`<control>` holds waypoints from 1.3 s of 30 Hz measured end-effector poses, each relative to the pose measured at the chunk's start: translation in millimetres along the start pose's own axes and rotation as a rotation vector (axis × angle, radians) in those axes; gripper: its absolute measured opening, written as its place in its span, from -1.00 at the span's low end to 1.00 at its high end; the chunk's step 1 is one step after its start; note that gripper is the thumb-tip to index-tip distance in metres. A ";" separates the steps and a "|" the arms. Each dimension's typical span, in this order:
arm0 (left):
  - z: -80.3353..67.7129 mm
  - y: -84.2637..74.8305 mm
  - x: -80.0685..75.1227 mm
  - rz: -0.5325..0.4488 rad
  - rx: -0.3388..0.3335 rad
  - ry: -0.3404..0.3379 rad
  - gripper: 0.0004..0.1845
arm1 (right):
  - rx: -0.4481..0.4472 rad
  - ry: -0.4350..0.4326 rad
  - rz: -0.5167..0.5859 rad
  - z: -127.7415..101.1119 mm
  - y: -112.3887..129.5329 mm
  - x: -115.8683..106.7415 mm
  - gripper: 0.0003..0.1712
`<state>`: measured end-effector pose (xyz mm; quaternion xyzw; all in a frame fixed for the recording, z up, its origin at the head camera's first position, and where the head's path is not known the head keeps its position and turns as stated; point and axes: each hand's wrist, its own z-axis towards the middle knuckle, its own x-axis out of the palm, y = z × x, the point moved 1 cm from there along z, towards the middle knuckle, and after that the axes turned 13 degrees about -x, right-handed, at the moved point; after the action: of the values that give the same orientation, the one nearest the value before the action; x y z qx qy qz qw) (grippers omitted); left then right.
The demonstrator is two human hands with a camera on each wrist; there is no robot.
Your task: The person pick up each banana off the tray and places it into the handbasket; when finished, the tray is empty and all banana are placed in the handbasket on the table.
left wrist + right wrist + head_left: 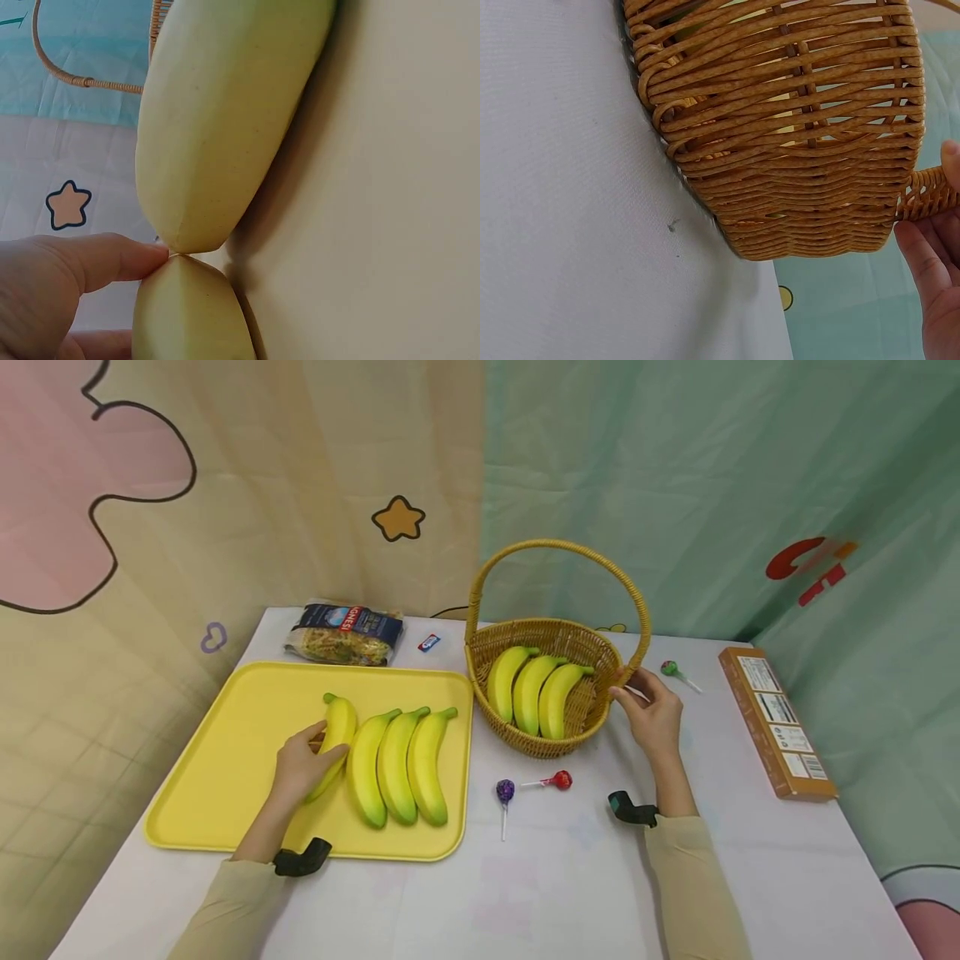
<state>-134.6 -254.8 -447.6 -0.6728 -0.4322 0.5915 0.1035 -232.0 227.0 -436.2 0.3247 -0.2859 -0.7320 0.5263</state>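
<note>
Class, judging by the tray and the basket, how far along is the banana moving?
About halfway. Done: three bananas lie in the basket. In hand: the left hand grips the single banana on the yellow tray; the right hand holds the basket's rim. Left: three more tray bananas.

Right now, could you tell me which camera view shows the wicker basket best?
The head view: the whole basket, handle and three bananas inside, is visible. The right wrist view shows only its woven wall close up; the left wrist view catches just a sliver of handle.
</note>
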 end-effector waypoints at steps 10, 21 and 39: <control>-0.5 -16.2 -3.8 -0.078 0.002 -0.085 -0.34 | -0.002 0.034 -0.020 3.5 29.1 1.1 -0.57; -11.6 -101.8 19.3 -0.195 0.210 -0.036 -0.37 | -0.014 0.006 -0.024 3.1 26.5 -0.6 -0.56; -33.1 -236.6 136.1 -0.071 0.563 0.138 -0.41 | -0.004 0.010 -0.020 0.2 -2.9 -0.8 -0.53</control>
<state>-223.9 -3.5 -380.5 -0.6408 -0.2661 0.6370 0.3359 -233.6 228.5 -438.2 0.3304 -0.2785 -0.7361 0.5209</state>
